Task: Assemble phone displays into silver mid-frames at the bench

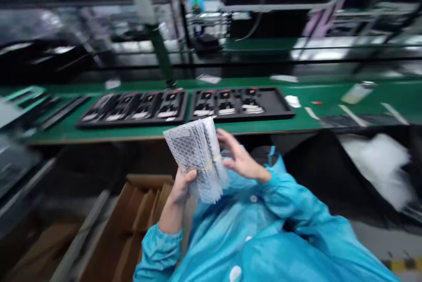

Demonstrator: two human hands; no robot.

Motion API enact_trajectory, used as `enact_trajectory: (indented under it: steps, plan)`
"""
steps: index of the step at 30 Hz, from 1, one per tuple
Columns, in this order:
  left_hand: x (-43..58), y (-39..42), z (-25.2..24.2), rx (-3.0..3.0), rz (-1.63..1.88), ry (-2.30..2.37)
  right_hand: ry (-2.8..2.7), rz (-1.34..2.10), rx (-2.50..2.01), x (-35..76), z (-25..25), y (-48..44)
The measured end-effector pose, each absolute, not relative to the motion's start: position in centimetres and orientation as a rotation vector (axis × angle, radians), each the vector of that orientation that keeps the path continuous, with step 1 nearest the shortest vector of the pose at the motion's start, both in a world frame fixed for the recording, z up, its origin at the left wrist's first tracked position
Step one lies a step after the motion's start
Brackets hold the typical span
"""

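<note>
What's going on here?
A person in a blue smock holds a bundle of bubble wrap, tied with a yellow band, in the left hand. The right hand is at the bundle's other side, fingers parted; whether they touch it is hard to tell. Behind it, two black trays with dark parts sit on the green bench. An open carton stands lower, to the person's left.
</note>
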State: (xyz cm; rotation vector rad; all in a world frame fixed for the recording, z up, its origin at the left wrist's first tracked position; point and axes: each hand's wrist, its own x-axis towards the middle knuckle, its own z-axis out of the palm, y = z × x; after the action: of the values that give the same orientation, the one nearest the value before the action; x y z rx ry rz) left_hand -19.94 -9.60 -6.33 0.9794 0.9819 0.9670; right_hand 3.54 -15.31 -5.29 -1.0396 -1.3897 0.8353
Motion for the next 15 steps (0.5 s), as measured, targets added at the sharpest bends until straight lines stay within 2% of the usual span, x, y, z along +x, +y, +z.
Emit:
enact_trajectory:
  steps: [7,15]
  plan:
    - [-4.3,-7.9,0.4,1.162,0.669,0.71,-0.666,0.75,-0.954,10.8,-4.1,-14.5]
    - [9.0,-3.4,6.2,1.441,0.436,0.604,-0.154,0.243,-0.993,22.4,-3.4,-18.8]
